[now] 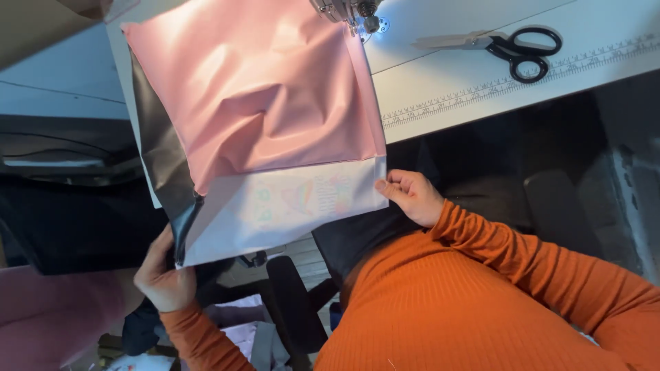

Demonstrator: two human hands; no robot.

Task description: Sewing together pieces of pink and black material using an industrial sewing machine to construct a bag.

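The left hand [163, 275] grips the lower left corner of a pink fabric piece [254, 103] with a black lining and a white printed band, while the right hand [412, 196] pinches its lower right corner. The fabric lies over the white bench [447, 89], under a sewing machine foot [357, 14]. Black scissors [512, 47] rest well apart.
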